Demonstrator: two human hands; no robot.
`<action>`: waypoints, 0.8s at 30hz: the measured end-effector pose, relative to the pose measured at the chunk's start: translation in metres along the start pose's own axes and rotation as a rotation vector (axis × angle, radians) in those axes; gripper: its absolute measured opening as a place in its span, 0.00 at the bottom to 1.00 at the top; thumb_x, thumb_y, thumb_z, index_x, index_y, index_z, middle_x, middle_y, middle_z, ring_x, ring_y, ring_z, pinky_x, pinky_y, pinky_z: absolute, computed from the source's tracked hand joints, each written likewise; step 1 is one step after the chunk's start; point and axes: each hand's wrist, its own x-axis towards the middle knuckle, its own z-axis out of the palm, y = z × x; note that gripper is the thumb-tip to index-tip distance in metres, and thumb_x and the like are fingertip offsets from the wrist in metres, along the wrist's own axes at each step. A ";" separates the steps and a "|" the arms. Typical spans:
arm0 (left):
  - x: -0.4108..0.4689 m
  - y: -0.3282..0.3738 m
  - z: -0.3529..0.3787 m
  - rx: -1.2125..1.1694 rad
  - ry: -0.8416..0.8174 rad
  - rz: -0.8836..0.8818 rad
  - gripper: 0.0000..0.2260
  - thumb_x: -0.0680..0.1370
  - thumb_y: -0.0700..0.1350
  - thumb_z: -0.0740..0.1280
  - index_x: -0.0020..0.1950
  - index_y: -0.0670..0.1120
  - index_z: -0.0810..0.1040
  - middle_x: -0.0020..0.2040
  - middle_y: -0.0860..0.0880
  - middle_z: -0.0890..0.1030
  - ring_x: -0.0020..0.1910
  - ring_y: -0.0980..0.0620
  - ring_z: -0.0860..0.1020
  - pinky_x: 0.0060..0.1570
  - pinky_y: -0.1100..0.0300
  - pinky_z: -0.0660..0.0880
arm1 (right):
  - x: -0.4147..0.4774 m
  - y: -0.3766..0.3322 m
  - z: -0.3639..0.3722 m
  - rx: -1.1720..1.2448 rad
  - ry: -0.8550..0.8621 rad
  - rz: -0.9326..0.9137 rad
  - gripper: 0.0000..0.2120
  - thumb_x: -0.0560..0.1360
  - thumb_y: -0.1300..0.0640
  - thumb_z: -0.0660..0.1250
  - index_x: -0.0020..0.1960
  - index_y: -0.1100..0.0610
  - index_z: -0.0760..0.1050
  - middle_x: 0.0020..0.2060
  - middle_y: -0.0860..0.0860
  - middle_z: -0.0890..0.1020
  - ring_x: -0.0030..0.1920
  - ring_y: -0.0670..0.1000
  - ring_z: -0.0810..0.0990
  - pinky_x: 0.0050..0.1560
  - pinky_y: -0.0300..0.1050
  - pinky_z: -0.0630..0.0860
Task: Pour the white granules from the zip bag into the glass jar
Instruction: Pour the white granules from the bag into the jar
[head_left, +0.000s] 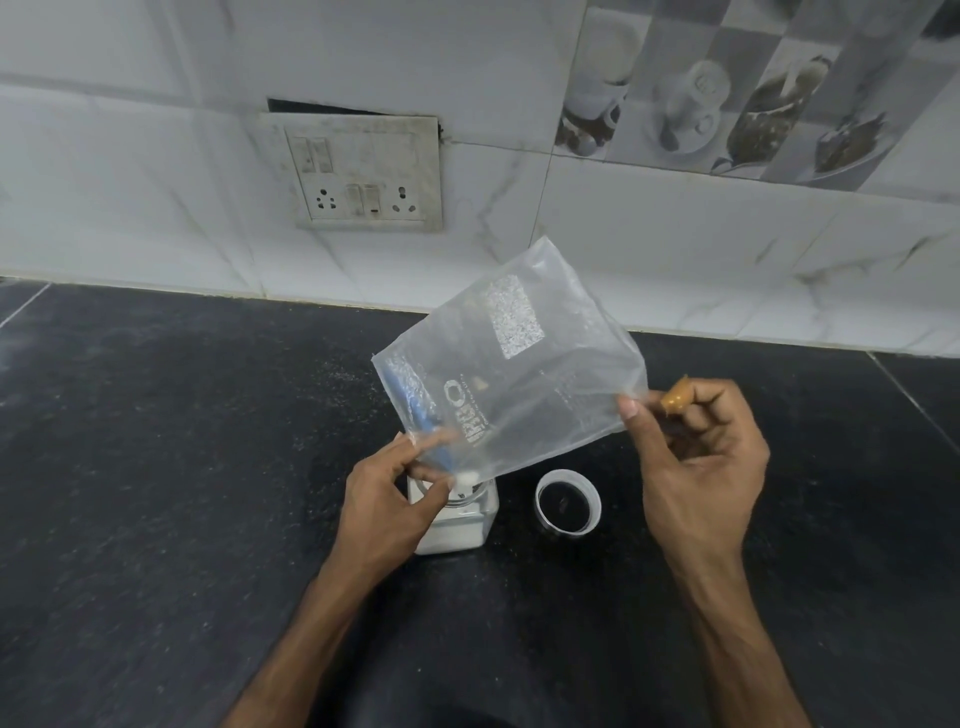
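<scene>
Nearest, met the left hand (387, 499) directly over the glass jar (462, 525), pinching the blue-zip corner of the zip bag (519, 374) with thumb and fingers and holding it at the jar's mouth. Noted the jar standing upright on the black stone counter (156, 467), square-sided, partly hidden by that hand, with white granules (452, 538) banked in its lower part and a last small white clump at the bag's lowest corner, right at the jar's rim. Just right of the jar, spotted a round white-rimmed lid (568, 501) lying flat, apart from the jar. Further right of the jar and higher, found the right hand (696, 467) pinching the bag's opposite corner between thumb and forefinger, with the other fingers curled in; could not identify the brownish thing (677, 397) at one fingertip. Above the jar, saw the bag stretched slantwise between both hands, closed end raised, clear and seemingly almost empty. Judged the bag feather-light, limp and slick, likely to fold or cling to stray grains, so best taken by two opposite corners and kept taut. Judged the jar breakable and light enough to tip, hence worth steadying at the neck. Far behind the jar, made out a grimy switchboard (369, 171) on the white tiled wall (675, 218).
</scene>
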 end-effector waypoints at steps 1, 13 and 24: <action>0.000 0.000 0.000 0.006 0.001 -0.004 0.31 0.70 0.32 0.77 0.55 0.68 0.77 0.43 0.68 0.83 0.39 0.63 0.83 0.53 0.69 0.76 | -0.001 0.000 0.000 -0.002 0.004 -0.009 0.15 0.72 0.67 0.75 0.43 0.51 0.72 0.39 0.44 0.85 0.43 0.46 0.85 0.42 0.41 0.79; 0.000 0.001 -0.001 0.020 0.005 0.008 0.28 0.71 0.34 0.77 0.58 0.64 0.77 0.47 0.58 0.84 0.40 0.60 0.83 0.54 0.50 0.82 | -0.002 0.000 0.000 -0.020 -0.021 -0.012 0.15 0.72 0.66 0.75 0.42 0.50 0.71 0.38 0.48 0.84 0.42 0.49 0.85 0.41 0.43 0.79; -0.001 0.005 -0.001 0.020 -0.005 -0.004 0.29 0.71 0.33 0.76 0.58 0.65 0.76 0.48 0.69 0.82 0.41 0.63 0.83 0.59 0.49 0.80 | 0.000 0.003 -0.003 -0.034 -0.044 -0.002 0.16 0.71 0.65 0.76 0.41 0.48 0.72 0.38 0.48 0.84 0.39 0.51 0.84 0.39 0.40 0.78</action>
